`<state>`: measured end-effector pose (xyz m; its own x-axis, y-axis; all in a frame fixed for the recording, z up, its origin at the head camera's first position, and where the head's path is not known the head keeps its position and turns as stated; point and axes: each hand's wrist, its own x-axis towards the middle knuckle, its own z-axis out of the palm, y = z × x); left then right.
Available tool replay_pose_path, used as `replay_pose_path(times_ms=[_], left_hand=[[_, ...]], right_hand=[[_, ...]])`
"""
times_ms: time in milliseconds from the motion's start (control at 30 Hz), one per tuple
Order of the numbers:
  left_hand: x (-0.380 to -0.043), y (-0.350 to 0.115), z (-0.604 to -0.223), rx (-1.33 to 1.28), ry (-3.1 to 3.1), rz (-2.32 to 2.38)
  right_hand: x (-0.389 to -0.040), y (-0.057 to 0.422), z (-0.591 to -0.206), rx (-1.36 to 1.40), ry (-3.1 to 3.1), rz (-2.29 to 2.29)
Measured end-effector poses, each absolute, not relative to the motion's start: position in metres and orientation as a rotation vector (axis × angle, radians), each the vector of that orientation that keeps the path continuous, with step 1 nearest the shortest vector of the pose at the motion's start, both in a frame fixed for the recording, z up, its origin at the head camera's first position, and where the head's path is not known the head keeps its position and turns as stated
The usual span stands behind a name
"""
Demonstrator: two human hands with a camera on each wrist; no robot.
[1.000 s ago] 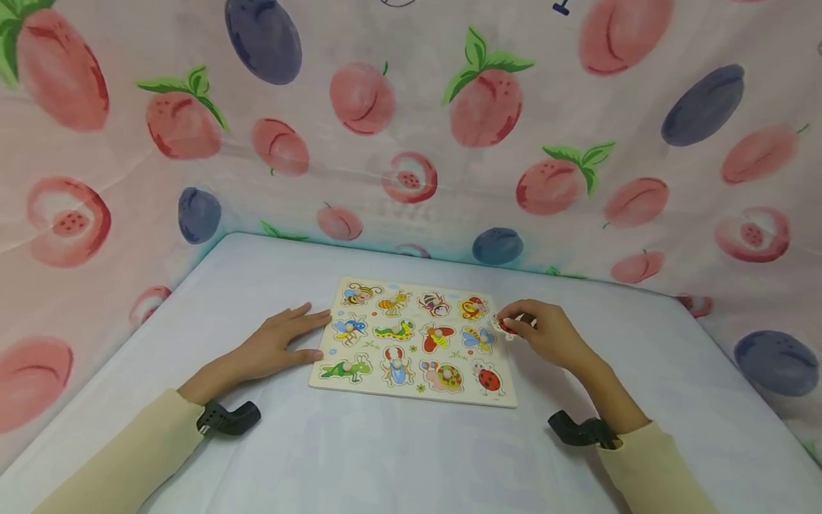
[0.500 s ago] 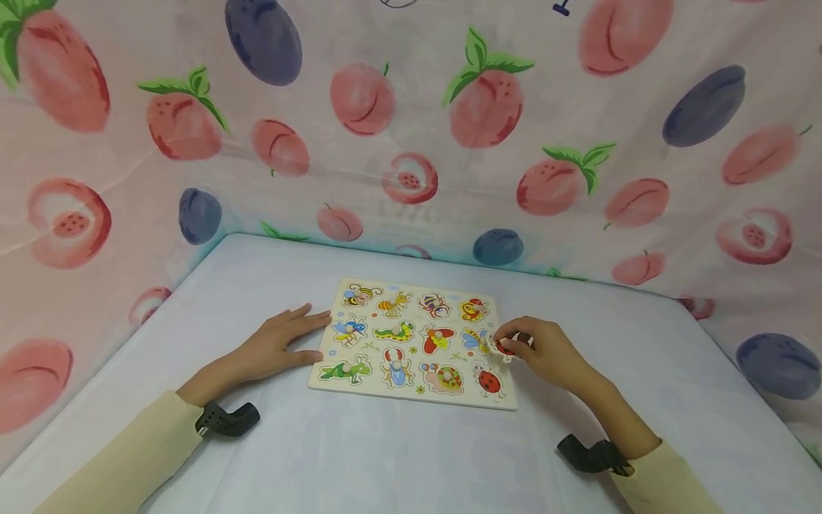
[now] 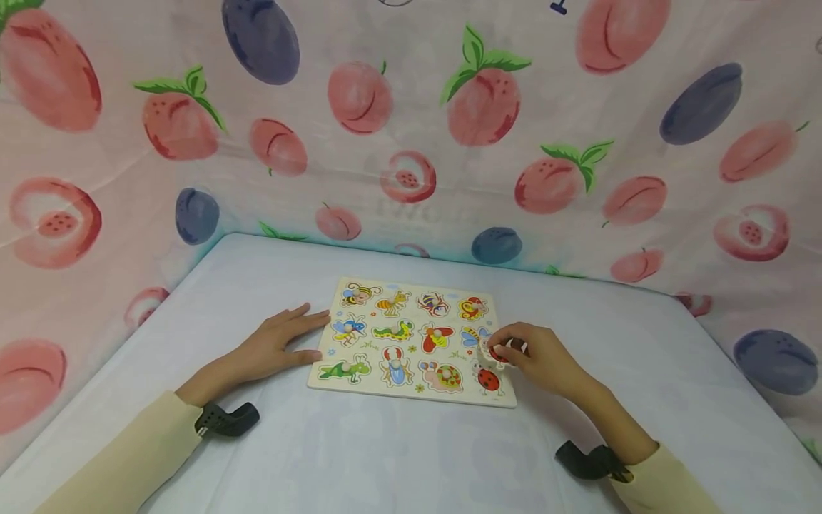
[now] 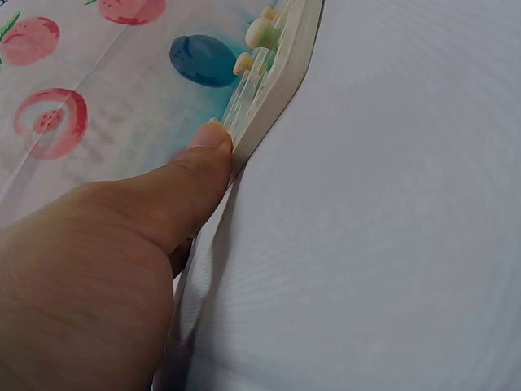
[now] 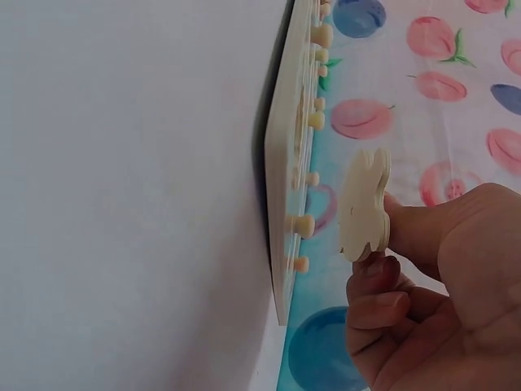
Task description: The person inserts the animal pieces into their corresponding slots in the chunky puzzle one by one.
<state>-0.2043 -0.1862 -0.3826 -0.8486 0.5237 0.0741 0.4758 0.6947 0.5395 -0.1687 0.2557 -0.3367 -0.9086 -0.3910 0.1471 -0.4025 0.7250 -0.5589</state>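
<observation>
A wooden peg puzzle board [image 3: 472,397] with colourful insect pictures lies on the white table. My right hand [image 3: 544,357] pinches a ladybug puzzle piece [image 3: 494,353] by its front side, above the board's right part. Its plain wooden back [image 5: 364,208] faces the board in the right wrist view, with a gap between them. Just in front of the piece is the ladybug picture [image 3: 489,380] at the board's near right corner. My left hand [image 3: 272,341] touches the board's left edge with spread fingers; the left wrist view shows its thumb [image 4: 183,183] against that edge.
Several knobbed pieces, such as the caterpillar [image 3: 394,330] and the snail [image 3: 445,376], sit in the board. The white tabletop [image 3: 385,457] extends around it. A fruit-printed cloth [image 3: 462,207] rises behind the table.
My right hand has moved toward me and slightly left with the ladybug piece, from beside the board's upper right edge to near the ladybug picture. The left hand has stayed in place.
</observation>
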Motion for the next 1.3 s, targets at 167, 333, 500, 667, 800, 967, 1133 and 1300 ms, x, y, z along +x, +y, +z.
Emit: replay_pose_path(times_ms=[167,333,500,667,800,967,1133,1300], left_hand=[[-0.204,-0.185,-0.383,0.838,2.809,0.861],[-0.204,-0.185,-0.383,0.840,2.814,0.855],[-0.203,-0.186,-0.382,0.823,2.817,0.857],[-0.202,-0.186,-0.381,0.812,2.816,0.870],[-0.202,-0.185,-0.381,0.822,2.812,0.867],[-0.202,-0.185,-0.381,0.833,2.814,0.857],[-0.203,-0.186,-0.382,0.840,2.817,0.855],[-0.203,-0.186,-0.382,0.837,2.817,0.861]], right_hand=[[-0.165,0.255,-0.339,0.696,-2.912,0.974],[-0.163,0.254,-0.343,0.706,-2.919,0.980],[-0.163,0.254,-0.346,0.742,-2.928,0.963],[-0.164,0.253,-0.349,0.767,-2.930,0.980],[-0.163,0.253,-0.352,0.796,-2.921,1.002],[-0.161,0.251,-0.352,0.804,-2.918,0.980],[-0.161,0.250,-0.352,0.833,-2.918,0.973],[-0.161,0.251,-0.352,0.895,-2.903,0.941]])
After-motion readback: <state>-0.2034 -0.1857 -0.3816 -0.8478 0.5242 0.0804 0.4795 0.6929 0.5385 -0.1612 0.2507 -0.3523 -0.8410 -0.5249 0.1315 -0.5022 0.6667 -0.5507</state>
